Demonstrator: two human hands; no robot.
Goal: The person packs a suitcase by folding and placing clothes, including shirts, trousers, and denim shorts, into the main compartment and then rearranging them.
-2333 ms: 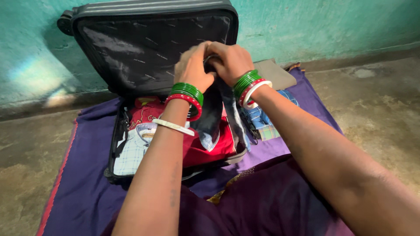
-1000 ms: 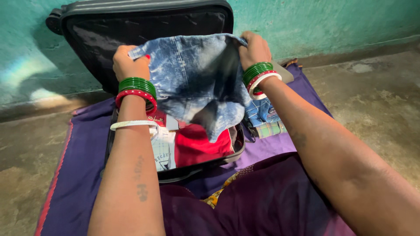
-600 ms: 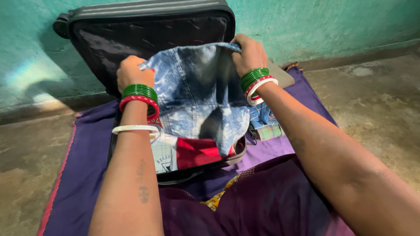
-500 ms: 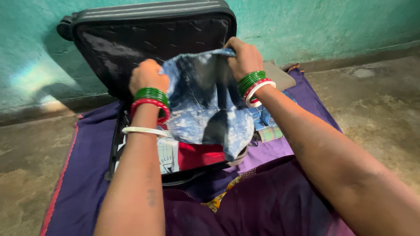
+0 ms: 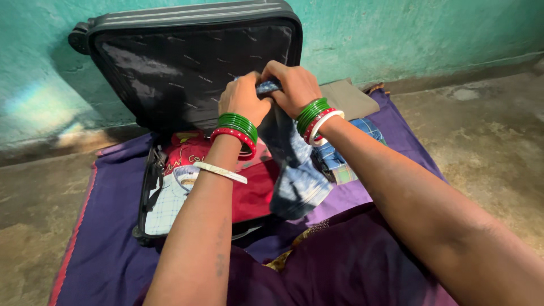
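Head view: jeans (image 5: 294,170), acid-washed blue denim, mottled pale and dark, soft and creased, folded into a narrow band. Long axis near vertical in the picture, running from the hands down toward the person; lower end hangs rounded over the suitcase's front rim. Left hand (image 5: 242,97) and right hand (image 5: 292,86), pressed side by side with knuckles touching, both closed and pinching the top edge of the denim above the open case. Each wrist carries stacked green glass bangles, one red, one white; hard, glossy rings. Suitcase (image 5: 148,192), black hard shell with ribbed outer face, lid (image 5: 187,62) standing upright against the wall, its lining a thin dark woven fabric with small pale dashes, slightly wrinkled. Inside, lying flat: red shirt (image 5: 255,190), smooth cotton, and white checked shirt (image 5: 167,201) with collar, at the left. Beside the case on the right, a blue checked cloth (image 5: 340,161), partly hidden by the right forearm, and a flat tan folded piece (image 5: 351,97) near the wall. Purple sheet (image 5: 107,249) with red border, spread beneath all. Floor (image 5: 487,147) rough grey cement; wall (image 5: 396,34) teal plaster, uneven.
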